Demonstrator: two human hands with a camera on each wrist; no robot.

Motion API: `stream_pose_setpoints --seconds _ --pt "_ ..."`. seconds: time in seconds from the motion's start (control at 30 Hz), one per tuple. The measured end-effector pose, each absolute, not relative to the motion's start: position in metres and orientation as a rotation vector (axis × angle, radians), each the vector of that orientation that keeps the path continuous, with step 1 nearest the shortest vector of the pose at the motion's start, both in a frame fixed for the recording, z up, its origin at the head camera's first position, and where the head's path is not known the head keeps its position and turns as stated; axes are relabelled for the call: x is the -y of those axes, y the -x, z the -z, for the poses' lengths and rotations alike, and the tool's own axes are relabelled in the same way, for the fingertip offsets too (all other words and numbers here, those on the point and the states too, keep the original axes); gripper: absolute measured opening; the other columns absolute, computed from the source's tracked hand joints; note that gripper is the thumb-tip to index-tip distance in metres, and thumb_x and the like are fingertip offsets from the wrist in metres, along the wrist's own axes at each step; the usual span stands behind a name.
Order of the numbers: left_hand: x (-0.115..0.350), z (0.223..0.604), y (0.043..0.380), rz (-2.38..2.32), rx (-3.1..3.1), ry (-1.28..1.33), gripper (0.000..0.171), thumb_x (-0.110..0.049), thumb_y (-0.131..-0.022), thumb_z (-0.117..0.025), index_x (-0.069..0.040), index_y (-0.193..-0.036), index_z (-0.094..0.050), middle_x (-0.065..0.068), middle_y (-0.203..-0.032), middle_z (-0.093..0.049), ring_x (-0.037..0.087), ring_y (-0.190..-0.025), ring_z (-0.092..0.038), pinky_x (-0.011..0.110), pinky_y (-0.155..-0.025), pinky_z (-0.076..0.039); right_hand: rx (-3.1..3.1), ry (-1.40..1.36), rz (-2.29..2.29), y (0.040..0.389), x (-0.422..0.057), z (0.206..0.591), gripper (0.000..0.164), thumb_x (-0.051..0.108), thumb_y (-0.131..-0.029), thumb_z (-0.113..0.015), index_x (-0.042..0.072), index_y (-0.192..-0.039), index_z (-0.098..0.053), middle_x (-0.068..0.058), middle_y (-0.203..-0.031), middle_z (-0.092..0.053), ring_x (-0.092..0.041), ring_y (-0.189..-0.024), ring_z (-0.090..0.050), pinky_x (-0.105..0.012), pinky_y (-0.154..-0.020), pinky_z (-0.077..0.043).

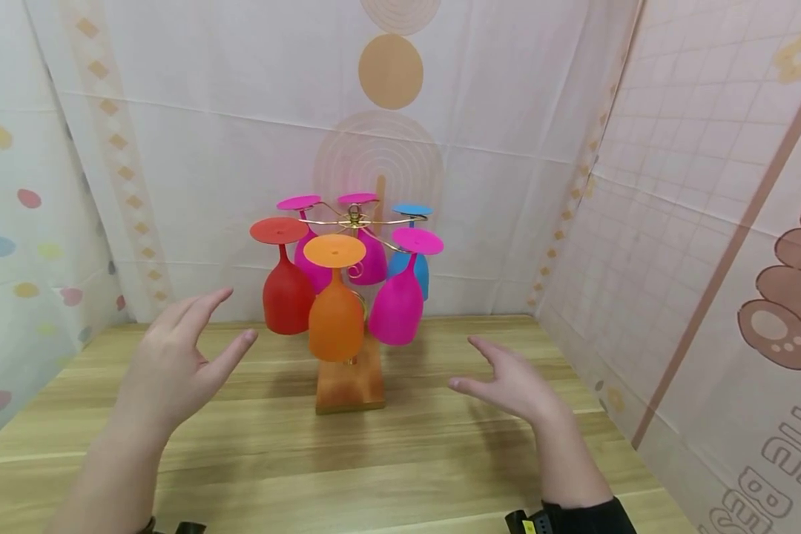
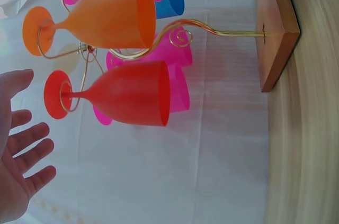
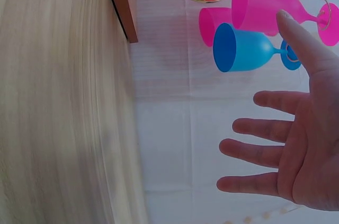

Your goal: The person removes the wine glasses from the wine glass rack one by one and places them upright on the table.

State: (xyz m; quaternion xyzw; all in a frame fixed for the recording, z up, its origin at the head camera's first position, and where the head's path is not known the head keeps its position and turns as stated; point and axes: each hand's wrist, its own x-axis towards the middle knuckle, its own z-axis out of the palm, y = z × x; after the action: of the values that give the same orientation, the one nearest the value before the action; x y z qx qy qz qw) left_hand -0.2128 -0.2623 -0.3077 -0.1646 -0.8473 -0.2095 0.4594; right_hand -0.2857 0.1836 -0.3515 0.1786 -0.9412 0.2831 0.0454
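A gold wire stemware rack (image 1: pixel 354 220) on a wooden base (image 1: pixel 350 389) carries plastic goblets hung upside down by their feet. An orange goblet (image 1: pixel 336 322) hangs in front, a red goblet (image 1: pixel 285 297) to its left and a pink goblet (image 1: pixel 398 304) to its right. Behind them hang two more pink goblets and a blue goblet (image 3: pixel 246 49). My left hand (image 1: pixel 180 356) is raised left of the rack, nearest the red goblet, fingers spread and holding nothing. On the right, my right hand (image 1: pixel 507 378) is likewise spread and holds nothing, lower than the pink goblet.
The rack stands toward the back of a wood-grain table (image 1: pixel 274 475). A patterned white cloth (image 1: pixel 240 148) hangs behind it, with more printed cloth (image 1: pixel 714 222) along the right side and dotted cloth (image 1: pixel 33 245) on the left.
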Motion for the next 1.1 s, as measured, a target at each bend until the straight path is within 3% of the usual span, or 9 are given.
stream_pose_setpoints --seconds 0.43,0.63,0.93,1.1 --pt "0.237 0.279 0.212 0.411 1.964 0.492 0.056 -0.038 -0.087 -0.071 -0.005 -0.132 -0.066 0.014 -0.125 -0.067 0.036 -0.116 -0.059 0.051 -0.093 -0.051 2.882 -0.607 -0.993 0.285 -0.177 0.353 0.092 0.067 -0.082 -0.074 0.021 -0.156 -0.044 -0.002 -0.154 -0.048 -0.032 -0.133 -0.053 -0.055 -0.105 -0.046" --pt "0.221 0.261 0.214 0.352 1.942 0.570 0.056 -0.044 -0.092 -0.063 -0.004 -0.132 -0.065 0.016 -0.124 -0.067 0.036 -0.114 -0.060 0.054 -0.092 -0.051 2.864 -0.695 -1.073 0.284 -0.174 0.353 0.087 0.064 -0.084 -0.073 0.024 -0.155 -0.044 -0.004 -0.152 -0.050 -0.032 -0.133 -0.052 -0.056 -0.106 -0.045" --pt "0.200 0.244 0.217 0.316 1.925 0.653 0.055 -0.033 -0.086 -0.074 -0.003 -0.131 -0.066 0.016 -0.124 -0.067 0.037 -0.114 -0.061 0.057 -0.089 -0.055 2.823 -0.810 -1.199 0.283 -0.170 0.356 0.080 0.056 -0.088 -0.075 0.023 -0.155 -0.045 -0.007 -0.151 -0.051 -0.033 -0.134 -0.052 -0.055 -0.107 -0.044" --pt "0.193 0.241 0.223 0.300 1.983 0.686 0.056 -0.028 -0.084 -0.079 0.000 -0.130 -0.064 0.017 -0.127 -0.064 0.037 -0.120 -0.058 0.056 -0.096 -0.052 2.810 -0.856 -1.233 0.283 -0.167 0.356 0.079 0.053 -0.089 -0.075 0.022 -0.154 -0.045 -0.007 -0.151 -0.051 -0.031 -0.133 -0.053 -0.054 -0.106 -0.046"
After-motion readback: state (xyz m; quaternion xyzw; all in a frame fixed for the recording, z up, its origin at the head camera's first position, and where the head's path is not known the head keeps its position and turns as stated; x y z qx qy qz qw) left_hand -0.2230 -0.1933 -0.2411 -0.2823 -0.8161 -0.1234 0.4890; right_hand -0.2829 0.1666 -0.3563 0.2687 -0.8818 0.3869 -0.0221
